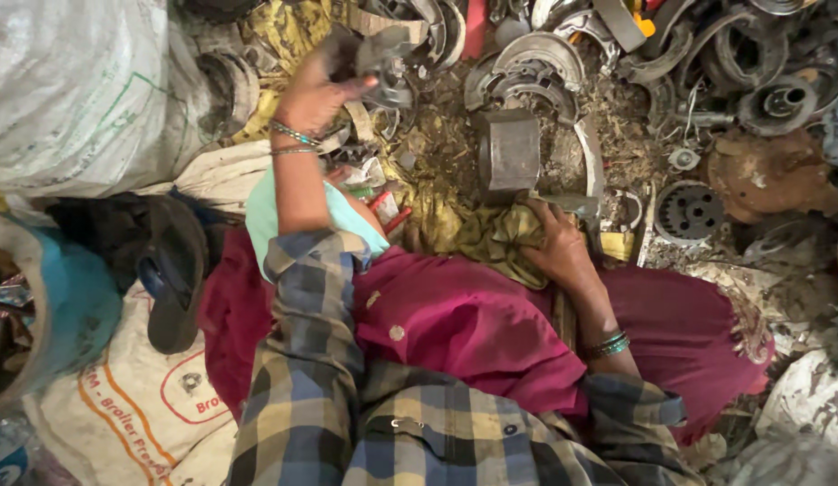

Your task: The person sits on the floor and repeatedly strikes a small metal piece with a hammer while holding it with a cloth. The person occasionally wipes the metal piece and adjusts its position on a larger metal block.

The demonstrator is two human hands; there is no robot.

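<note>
- Left hand (315, 90) is raised, fingers closed round a small grimy metal part (383, 67), left of the steel block (509, 148).
- Right hand (558, 247) rests below that block, clasping what looks like a hammer handle (572, 205).
- The part looks heavy, rigid, greasy; best pinched at its rim.

I see a dull grey metal block (508, 151), matt and scuffed (rust-brown scrap (768, 173) nearby), yellow cloth (495, 236) crumpled, woven plastic sack (72, 90).

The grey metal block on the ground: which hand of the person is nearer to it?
Right. The right hand rests on yellow cloth just below the metal block. The left hand is raised farther to the left, holding a dark metal part.
</note>
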